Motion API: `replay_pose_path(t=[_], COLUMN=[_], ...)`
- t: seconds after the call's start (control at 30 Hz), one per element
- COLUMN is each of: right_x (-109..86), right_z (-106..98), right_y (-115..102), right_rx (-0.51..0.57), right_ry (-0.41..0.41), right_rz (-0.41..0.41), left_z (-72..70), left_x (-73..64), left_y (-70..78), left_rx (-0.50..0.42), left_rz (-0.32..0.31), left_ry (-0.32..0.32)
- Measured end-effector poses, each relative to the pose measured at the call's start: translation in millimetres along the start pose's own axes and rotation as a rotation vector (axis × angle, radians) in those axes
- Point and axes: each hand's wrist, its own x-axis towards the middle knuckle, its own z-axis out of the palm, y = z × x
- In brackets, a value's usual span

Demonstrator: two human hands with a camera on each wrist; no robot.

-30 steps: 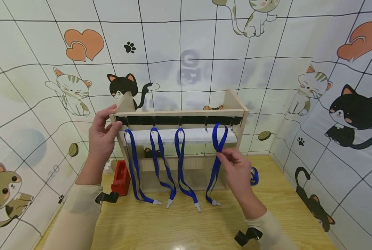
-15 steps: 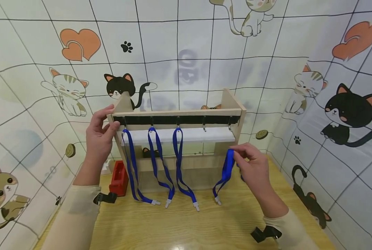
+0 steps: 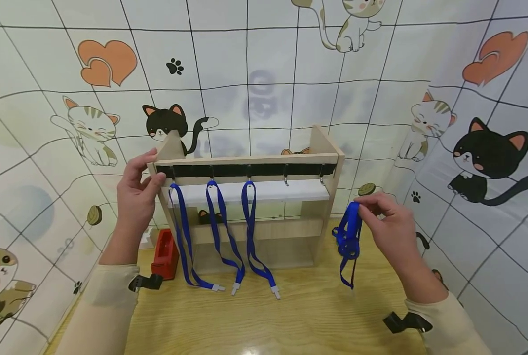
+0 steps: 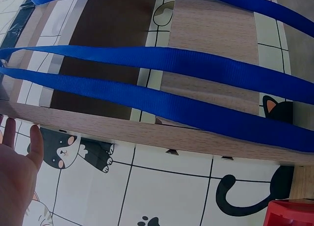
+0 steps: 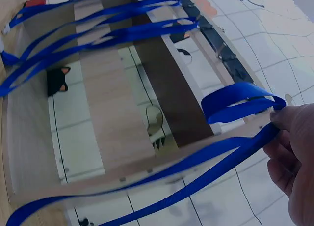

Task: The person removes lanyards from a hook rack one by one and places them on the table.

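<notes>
My left hand grips the upper left corner of a small wooden shelf, thumb at the front. A black strip with several hooks runs along the shelf's front. From the three left hooks hang blue lanyards with pale clips at their lower ends. To the right of the shelf, my right hand pinches another blue lanyard between thumb and fingers. It is folded over at the top and dangles below, as the lanyard in the right wrist view also shows. A coiled blue lanyard overlaps it in the head view.
The shelf stands on a wooden table against a wall covering printed with cats. By its left side is a red holder, with a small white object behind. A white board spans the shelf under the hooks.
My right hand has carried the lanyard from in front of the right-hand hooks to the right, past the shelf's side. My left hand keeps its grip on the corner.
</notes>
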Motion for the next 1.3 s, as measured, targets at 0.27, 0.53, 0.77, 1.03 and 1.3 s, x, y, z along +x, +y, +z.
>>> replay_pose_path(t=[0.27,0.53,0.77,1.03,1.3], right_x=[10.9,19.5,23.2,31.4,37.0], right_z=[-24.5,-43.8,-51.2,-55.2,-59.9], right_y=[29.2,56.8,77.3,105.1,106.4], right_rx=[-0.081,-0.209,-0.276,-0.300,-0.288], right_ry=[-0.016,-0.046,-0.027,0.045,0.073], right_rz=[-0.042,0.020,0.063,0.151,0.182], left_z=[0.4,-0.5,-0.4,0.1,0.2], left_x=[-0.1,-0.2,-0.1,0.5,0.5], left_y=[-0.1,-0.1,0.6,0.4,-0.8], left_rx=[-0.012,-0.016,-0.014,-0.026,-0.024], left_rz=[-0.003,-0.007,-0.010,-0.006,-0.011], left_ry=[-0.003,0.004,0.000,-0.001,0.002])
